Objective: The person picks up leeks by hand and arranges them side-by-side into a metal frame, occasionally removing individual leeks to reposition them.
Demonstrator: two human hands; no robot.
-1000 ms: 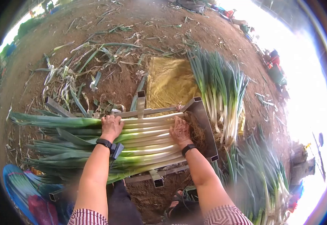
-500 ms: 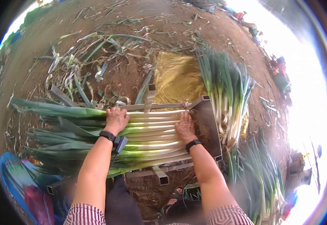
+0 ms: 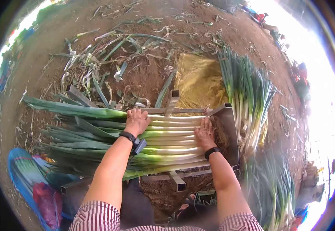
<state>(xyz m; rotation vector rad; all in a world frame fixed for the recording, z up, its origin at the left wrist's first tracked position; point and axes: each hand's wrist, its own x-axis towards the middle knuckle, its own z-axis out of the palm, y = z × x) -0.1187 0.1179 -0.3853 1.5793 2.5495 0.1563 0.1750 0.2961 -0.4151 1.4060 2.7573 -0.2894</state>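
A row of leeks [image 3: 171, 140] lies side by side across a metal frame [image 3: 235, 134], green leaves to the left and white root ends to the right. My left hand [image 3: 137, 122] rests on the far side of the row, its fingers bent over the farthest leek where white meets green. Near the root ends, my right hand [image 3: 205, 133] lies on the white stalks with its fingers stretched out. The roots sit close to the frame's upright end plate. Both wrists wear dark bands; the left one carries a small box.
Beyond the frame a yellow sheet [image 3: 200, 79] lies on the dirt floor. Bundles of leeks stand at the right [image 3: 248, 88] and lower right [image 3: 271, 188]. Leaf scraps [image 3: 86, 69] litter the ground at the far left. A blue-edged bag [image 3: 27, 188] holding leeks is at lower left.
The camera view has shifted, so the whole scene sits farther right in the picture. Both hands stay on the leeks in nearly the same places.
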